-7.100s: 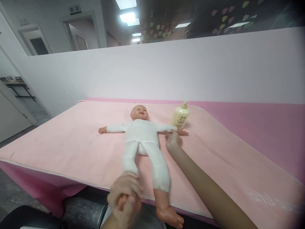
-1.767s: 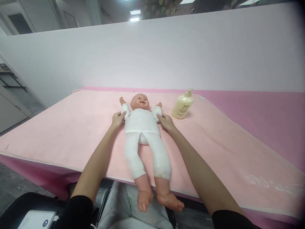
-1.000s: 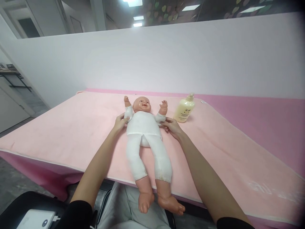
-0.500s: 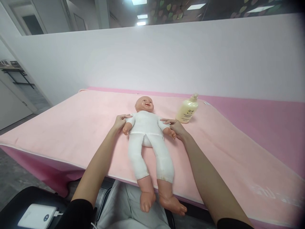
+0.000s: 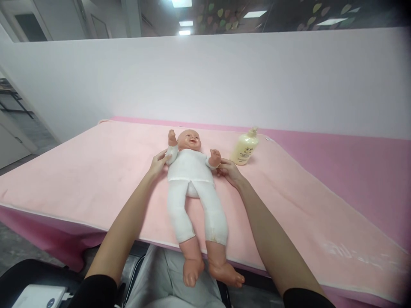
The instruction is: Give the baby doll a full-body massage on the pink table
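The doll [image 5: 190,169] is laid face up on the cloth [image 5: 112,175], its feet [image 5: 224,271] set past the near edge; one bent arm [image 5: 172,152] is held near the elbow by the half-curled left hand [image 5: 158,163], the other by the loosely closed right hand [image 5: 230,170], just beyond which the bottle [image 5: 244,149] is placed

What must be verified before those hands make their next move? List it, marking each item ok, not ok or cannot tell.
1. Doll face up on the pink towel: ok.
2. Left hand holding one sleeve: ok.
3. Right hand holding the other sleeve: ok.
4. Feet fully on the towel: not ok, they stick out past the front edge.
5. Bottle standing, pump up: ok.
6. Bottle clear of the right hand: cannot tell, they lie too close in this view.
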Motion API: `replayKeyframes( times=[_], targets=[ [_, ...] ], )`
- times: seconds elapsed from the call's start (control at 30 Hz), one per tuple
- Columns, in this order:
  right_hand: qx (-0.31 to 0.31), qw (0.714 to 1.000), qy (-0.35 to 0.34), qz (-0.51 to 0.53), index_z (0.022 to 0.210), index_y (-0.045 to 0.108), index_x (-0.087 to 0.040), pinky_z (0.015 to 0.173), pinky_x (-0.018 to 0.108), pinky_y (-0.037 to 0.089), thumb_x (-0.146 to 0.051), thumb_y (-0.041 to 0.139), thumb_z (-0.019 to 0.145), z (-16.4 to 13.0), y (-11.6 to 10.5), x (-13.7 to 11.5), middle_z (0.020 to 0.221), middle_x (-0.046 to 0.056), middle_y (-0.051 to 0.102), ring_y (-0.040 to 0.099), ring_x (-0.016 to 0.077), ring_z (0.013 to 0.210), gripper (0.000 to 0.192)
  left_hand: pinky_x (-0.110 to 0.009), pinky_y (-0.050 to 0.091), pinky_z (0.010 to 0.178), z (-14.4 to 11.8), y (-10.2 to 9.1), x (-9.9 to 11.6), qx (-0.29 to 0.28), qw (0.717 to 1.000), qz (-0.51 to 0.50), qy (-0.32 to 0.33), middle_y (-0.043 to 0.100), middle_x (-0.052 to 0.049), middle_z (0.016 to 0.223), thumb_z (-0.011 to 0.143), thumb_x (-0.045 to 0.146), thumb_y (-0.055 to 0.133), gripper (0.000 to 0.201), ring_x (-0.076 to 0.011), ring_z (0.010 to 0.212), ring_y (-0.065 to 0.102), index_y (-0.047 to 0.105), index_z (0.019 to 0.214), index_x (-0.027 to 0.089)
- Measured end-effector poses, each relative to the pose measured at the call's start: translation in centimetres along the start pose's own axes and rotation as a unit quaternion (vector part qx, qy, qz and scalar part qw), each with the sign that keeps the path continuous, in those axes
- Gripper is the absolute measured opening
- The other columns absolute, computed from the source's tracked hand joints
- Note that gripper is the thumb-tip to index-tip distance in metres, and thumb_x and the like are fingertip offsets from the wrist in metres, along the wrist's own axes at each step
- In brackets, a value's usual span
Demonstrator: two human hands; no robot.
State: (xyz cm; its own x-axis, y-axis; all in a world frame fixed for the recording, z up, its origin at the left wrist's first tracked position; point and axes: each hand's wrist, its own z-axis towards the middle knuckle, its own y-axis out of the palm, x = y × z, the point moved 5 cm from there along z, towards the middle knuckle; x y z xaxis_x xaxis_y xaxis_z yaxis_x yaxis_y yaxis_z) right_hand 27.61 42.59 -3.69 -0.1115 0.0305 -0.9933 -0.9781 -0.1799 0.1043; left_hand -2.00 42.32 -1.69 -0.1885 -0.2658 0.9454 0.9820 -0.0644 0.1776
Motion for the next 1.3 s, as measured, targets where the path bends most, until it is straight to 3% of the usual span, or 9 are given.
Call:
replayKeyframes(
  times=[0.1, 0.3, 0.5, 0.67, 0.8, 0.9, 1.0, 1.13, 1.3],
  targets=[
    [-0.003, 1.000, -0.007, -0.014, 0.091, 0.068, -0.016, 0.043, 0.024, 0.042, -0.025, 0.066, 0.062, 0.2, 0.2, 0.0, 0.063, -0.001, 0.058, 0.046, 0.0088, 0.048, 0.030, -0.029, 0.047, 0.075, 0.2, -0.1, -0.4, 0.015, 1.000, 0.004, 0.004, 0.069, -0.011, 0.105, 0.072, 0.046, 0.073, 0.058, -0.0210, 0.088, 0.062, 0.063, 0.119, 0.012],
    [0.007, 0.999, -0.018, -0.046, 0.089, 0.063, -0.017, 0.042, 0.022, 0.044, -0.048, 0.070, 0.071, 0.8, 0.3, 0.7, 0.064, -0.002, 0.056, 0.045, 0.0072, 0.046, 0.037, -0.024, 0.043, 0.057, 0.6, -1.2, -1.7, 0.048, 0.992, 0.113, -0.006, 0.068, -0.008, 0.090, 0.075, 0.052, 0.067, 0.050, -0.0164, 0.071, 0.058, 0.068, 0.105, 0.012],
    [0.121, 0.974, -0.038, -0.185, 0.076, 0.058, -0.019, 0.033, 0.022, 0.031, -0.062, 0.058, 0.077, 1.8, 0.8, 1.1, 0.050, -0.005, 0.045, 0.036, 0.0076, 0.037, 0.043, -0.025, 0.032, 0.052, 0.9, -1.0, -1.4, 0.077, 0.966, 0.244, 0.018, 0.056, -0.001, 0.064, 0.081, 0.054, 0.058, 0.041, -0.0131, 0.057, 0.045, 0.065, 0.073, 0.014],
    [0.179, 0.944, -0.104, -0.256, 0.065, 0.055, -0.017, 0.040, 0.020, 0.030, -0.059, 0.055, 0.079, 2.0, 1.1, 0.6, 0.056, -0.001, 0.050, 0.041, 0.0085, 0.050, 0.044, -0.027, 0.024, 0.052, 1.0, -0.8, -0.9, 0.114, 0.939, 0.318, 0.056, 0.044, 0.002, 0.053, 0.083, 0.049, 0.057, 0.042, -0.0114, 0.055, 0.035, 0.060, 0.058, 0.015],
    [0.125, 0.978, -0.042, -0.160, 0.073, 0.056, -0.020, 0.035, 0.022, 0.031, -0.062, 0.060, 0.076, 1.6, 0.9, 1.1, 0.046, -0.005, 0.044, 0.037, 0.0087, 0.039, 0.043, -0.025, 0.032, 0.053, 0.9, -1.2, -1.6, 0.073, 0.975, 0.209, 0.016, 0.061, -0.001, 0.067, 0.079, 0.053, 0.062, 0.041, -0.0126, 0.057, 0.046, 0.073, 0.088, 0.014],
    [0.094, 0.993, -0.002, -0.078, 0.074, 0.057, -0.019, 0.035, 0.023, 0.038, -0.062, 0.068, 0.071, 1.3, 0.8, 1.2, 0.046, -0.005, 0.044, 0.040, 0.0087, 0.037, 0.044, -0.023, 0.039, 0.057, 0.6, -1.0, -1.7, 0.020, 0.995, 0.095, -0.014, 0.070, -0.005, 0.089, 0.071, 0.049, 0.072, 0.056, -0.0124, 0.063, 0.053, 0.068, 0.115, 0.015],
    [0.078, 0.996, 0.007, -0.046, 0.075, 0.059, -0.018, 0.038, 0.022, 0.043, -0.057, 0.073, 0.068, 1.1, 0.7, 1.0, 0.051, -0.003, 0.050, 0.043, 0.0076, 0.040, 0.043, -0.025, 0.044, 0.064, 0.2, -0.8, -1.2, -0.006, 0.999, 0.041, -0.023, 0.070, -0.010, 0.104, 0.063, 0.042, 0.081, 0.072, -0.0156, 0.074, 0.060, 0.061, 0.127, 0.015],
    [0.032, 0.999, -0.005, -0.030, 0.088, 0.066, -0.017, 0.042, 0.020, 0.044, -0.047, 0.079, 0.062, 0.9, 0.8, 0.6, 0.061, -0.002, 0.058, 0.045, 0.0062, 0.045, 0.042, -0.030, 0.048, 0.077, 0.1, -0.9, -0.6, -0.017, 0.998, 0.049, -0.016, 0.068, -0.012, 0.116, 0.059, 0.031, 0.084, 0.070, -0.0242, 0.097, 0.062, 0.064, 0.123, 0.014],
    [-0.003, 0.999, -0.013, -0.031, 0.096, 0.069, -0.016, 0.046, 0.021, 0.042, -0.034, 0.079, 0.061, 0.6, 0.6, 0.4, 0.070, 0.000, 0.063, 0.049, 0.0068, 0.051, 0.041, -0.033, 0.050, 0.077, 0.5, -1.7, -1.5, -0.028, 0.997, 0.058, -0.046, 0.071, -0.011, 0.107, 0.055, 0.018, 0.078, 0.048, -0.0279, 0.097, 0.064, 0.074, 0.102, 0.013]
  ],
)
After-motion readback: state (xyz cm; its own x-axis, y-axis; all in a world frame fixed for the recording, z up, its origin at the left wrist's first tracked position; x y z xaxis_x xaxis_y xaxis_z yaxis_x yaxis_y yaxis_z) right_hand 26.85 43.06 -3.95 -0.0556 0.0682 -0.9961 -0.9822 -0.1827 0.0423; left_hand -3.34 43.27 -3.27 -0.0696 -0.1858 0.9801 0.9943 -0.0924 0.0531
